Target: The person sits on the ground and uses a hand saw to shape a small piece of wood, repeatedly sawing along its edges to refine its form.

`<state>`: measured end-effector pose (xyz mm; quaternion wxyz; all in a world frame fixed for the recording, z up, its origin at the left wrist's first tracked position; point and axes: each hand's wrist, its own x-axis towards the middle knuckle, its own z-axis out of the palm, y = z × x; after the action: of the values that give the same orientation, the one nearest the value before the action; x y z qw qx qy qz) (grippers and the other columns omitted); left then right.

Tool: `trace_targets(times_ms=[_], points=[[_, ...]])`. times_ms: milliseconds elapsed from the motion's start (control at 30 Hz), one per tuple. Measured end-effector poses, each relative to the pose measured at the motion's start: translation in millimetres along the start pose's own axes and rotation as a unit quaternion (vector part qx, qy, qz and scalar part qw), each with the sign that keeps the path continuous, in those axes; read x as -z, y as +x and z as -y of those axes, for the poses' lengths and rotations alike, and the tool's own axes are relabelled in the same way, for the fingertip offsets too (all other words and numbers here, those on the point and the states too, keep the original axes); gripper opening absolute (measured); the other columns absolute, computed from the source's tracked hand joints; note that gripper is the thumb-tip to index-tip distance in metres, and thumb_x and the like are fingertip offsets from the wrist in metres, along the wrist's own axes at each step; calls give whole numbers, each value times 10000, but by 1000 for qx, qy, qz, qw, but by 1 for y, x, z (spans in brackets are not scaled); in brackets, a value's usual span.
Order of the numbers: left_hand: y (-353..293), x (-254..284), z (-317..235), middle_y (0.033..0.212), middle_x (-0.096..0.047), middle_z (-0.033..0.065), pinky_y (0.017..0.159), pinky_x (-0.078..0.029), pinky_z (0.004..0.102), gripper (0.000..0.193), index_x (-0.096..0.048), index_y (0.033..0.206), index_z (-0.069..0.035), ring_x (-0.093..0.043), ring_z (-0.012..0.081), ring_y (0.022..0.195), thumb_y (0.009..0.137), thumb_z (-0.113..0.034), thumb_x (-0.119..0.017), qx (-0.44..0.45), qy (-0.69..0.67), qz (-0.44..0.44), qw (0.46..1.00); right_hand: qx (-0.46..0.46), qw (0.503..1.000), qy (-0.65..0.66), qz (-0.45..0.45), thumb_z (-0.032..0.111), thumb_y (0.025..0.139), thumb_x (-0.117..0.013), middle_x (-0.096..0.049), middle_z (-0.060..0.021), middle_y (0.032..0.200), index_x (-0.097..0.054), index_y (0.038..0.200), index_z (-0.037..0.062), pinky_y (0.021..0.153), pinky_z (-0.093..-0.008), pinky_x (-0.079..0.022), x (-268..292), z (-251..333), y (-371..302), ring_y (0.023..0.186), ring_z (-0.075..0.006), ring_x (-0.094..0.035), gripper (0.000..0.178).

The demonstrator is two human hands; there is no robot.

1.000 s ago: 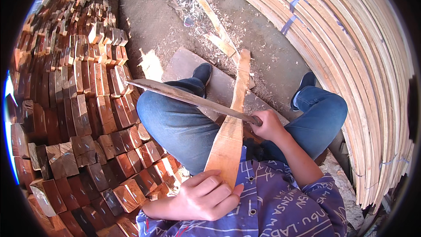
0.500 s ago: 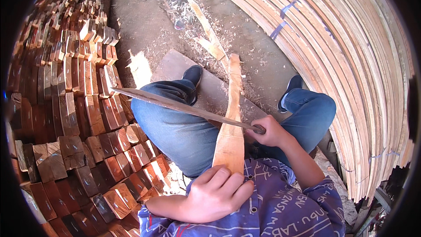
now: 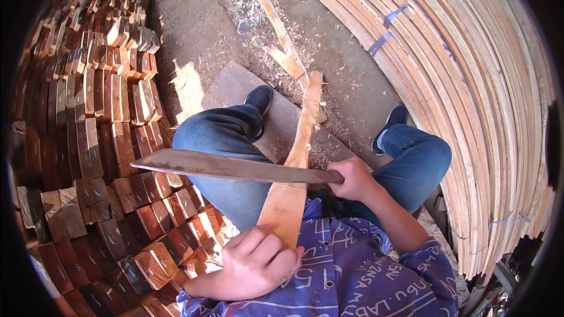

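Observation:
My left hand (image 3: 258,260) grips the wide near end of a pale piece of wood (image 3: 284,201) close to my shirt. The wood narrows away from me, and its far end points toward the ground between my feet. In my right hand (image 3: 354,179) is the handle of a machete (image 3: 235,166). Its long brown-grey blade lies across the wood and reaches left over my thigh, broad side showing. Whether the edge touches the wood I cannot tell. My fingers are closed round both things.
Stacked dark and reddish wood blocks (image 3: 111,199) rise at my left. Long bundled pale strips (image 3: 446,70), tied with blue bands, curve along the right. Beyond my feet lie a flat board (image 3: 232,91), pale offcuts (image 3: 279,29) and scattered shavings.
The near end of the wood and my left hand have shifted left and slightly down. The machete has turned to show more of its flat side, with its tip lower.

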<state>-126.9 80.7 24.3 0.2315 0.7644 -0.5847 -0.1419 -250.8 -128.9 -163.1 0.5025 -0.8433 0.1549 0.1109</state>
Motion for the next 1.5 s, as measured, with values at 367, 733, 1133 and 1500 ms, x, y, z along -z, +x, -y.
trace_targets(times_ms=[367,733,1133,1500], points=[[26,14,5,642,-554,1,664,-611,358,279,-583,653,-99,-615,194,637,604,-146,-853,-2,7,24,1000,-169,973,92,-126,197,837,-690,-633,-230,694,-655,807,-28,648,-465,-498,-13,-53,29,702,-423,-643,229],[59,36,17,646,-578,19,677,-591,384,246,-587,673,-107,-609,188,612,592,-143,-816,6,52,-12,999,-214,964,88,-128,178,769,-705,-662,-243,765,-699,833,2,701,-484,-528,-19,-66,59,766,-430,-658,188],[67,30,21,654,-582,87,668,-580,404,324,-519,624,-74,-594,224,634,581,-181,-822,51,59,-96,992,-25,983,157,-90,178,722,-710,-646,-181,668,-635,728,45,668,-488,-527,7,16,42,692,-399,-660,153],[74,34,25,618,-573,72,659,-559,389,403,-506,609,-89,-581,211,618,621,-279,-861,61,77,-81,992,-144,960,176,-165,189,805,-717,-642,-227,716,-678,808,-4,646,-474,-506,-22,-23,53,718,-416,-650,196]])
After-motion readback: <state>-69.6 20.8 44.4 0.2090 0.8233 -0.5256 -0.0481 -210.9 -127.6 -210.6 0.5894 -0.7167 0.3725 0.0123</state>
